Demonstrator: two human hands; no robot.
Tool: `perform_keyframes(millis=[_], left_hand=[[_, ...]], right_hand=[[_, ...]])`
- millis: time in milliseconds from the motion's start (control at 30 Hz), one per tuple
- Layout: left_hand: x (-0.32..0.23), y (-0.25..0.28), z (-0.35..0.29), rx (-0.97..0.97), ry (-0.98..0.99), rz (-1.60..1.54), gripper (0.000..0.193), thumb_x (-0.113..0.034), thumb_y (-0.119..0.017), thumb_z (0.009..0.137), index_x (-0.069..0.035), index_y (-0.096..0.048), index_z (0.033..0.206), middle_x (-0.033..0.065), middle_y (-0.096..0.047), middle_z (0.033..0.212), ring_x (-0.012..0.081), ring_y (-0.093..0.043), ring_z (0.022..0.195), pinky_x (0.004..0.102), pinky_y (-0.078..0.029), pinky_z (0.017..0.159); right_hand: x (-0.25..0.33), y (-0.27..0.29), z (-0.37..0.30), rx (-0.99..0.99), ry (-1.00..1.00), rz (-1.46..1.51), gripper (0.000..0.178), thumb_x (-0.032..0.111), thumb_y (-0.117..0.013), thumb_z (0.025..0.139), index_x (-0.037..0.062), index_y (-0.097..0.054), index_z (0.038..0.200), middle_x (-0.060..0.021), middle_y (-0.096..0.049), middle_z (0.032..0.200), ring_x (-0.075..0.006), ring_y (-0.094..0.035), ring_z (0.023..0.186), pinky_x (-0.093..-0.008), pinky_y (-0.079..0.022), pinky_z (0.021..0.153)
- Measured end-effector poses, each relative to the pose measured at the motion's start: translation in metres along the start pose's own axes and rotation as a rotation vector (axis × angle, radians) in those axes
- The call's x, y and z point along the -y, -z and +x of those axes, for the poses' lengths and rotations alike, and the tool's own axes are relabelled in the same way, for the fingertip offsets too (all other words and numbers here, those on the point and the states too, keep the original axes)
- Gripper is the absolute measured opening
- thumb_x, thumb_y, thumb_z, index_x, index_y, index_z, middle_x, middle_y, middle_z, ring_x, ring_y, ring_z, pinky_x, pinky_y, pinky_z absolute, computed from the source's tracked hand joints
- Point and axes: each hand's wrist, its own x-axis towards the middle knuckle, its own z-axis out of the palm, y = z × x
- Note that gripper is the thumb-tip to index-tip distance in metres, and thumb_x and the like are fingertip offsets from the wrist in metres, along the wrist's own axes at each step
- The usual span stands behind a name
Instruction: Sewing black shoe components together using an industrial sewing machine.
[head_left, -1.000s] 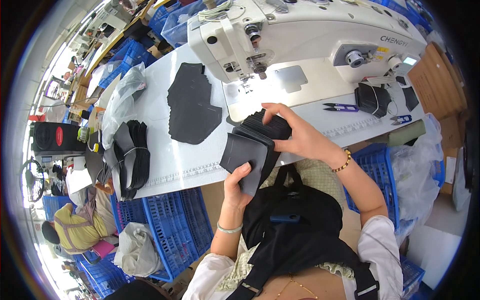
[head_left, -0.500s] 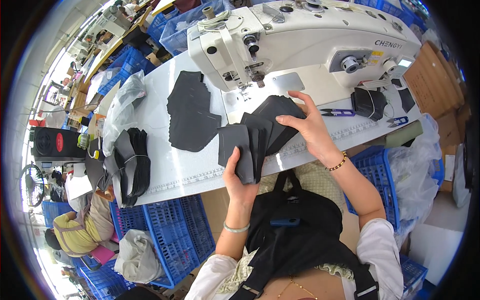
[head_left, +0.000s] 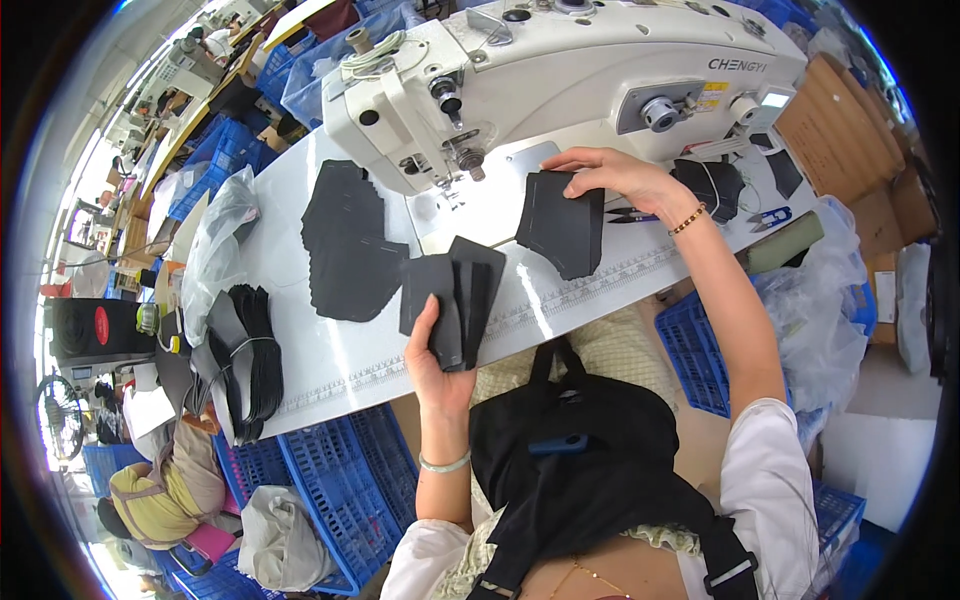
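Observation:
A fanned bunch of black fabric pieces is pinched in my left hand, its thumb lying across the front piece, above the table's near edge. My right hand grips the top of a second stack of black pieces, in front of the sewing machine's needle area. The two stacks are apart. Left of the machine head lies a spread pile of black cut pieces on the table. Purple-handled thread snips lie partly hidden behind the right-hand stack.
A white sewing machine spans the back of the white table. Tied black bundles lie at the left edge and right. Blue snips sit farther right. Blue crates stand below the table; a person sits at far left.
The two stacks, overlapping before, are now apart. My right hand has carried its stack away to the right of the left-hand bunch. The whole view has shifted slightly.

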Motion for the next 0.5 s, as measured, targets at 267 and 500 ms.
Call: perform_keyframes(millis=[267,500], left_hand=[[0.035,-0.026,0.011,0.188,0.203,-0.027,0.042,-0.021,-0.052,0.091,0.003,-0.046,0.126,0.0182,-0.055,0.125,0.0331,-0.052,0.118,0.0567,-0.035,0.106],[0.069,-0.041,0.032,0.143,0.275,-0.020,0.046,-0.028,-0.050,0.092,0.000,-0.046,0.129,0.0216,-0.052,0.127,0.0409,-0.049,0.118,0.0554,-0.034,0.105]], right_hand=[[0.000,-0.066,-0.054,-0.596,0.447,-0.666,0.066,0.032,-0.072,0.075,0.0034,-0.048,0.130,-0.0306,-0.036,0.136,-0.0448,-0.037,0.126,-0.0465,-0.033,0.105],[-0.016,-0.087,-0.053,-0.554,0.273,-0.846,0.080,0.009,-0.070,0.071,0.0095,-0.032,0.141,-0.0242,-0.019,0.146,-0.0476,-0.030,0.130,-0.0480,-0.035,0.105]])
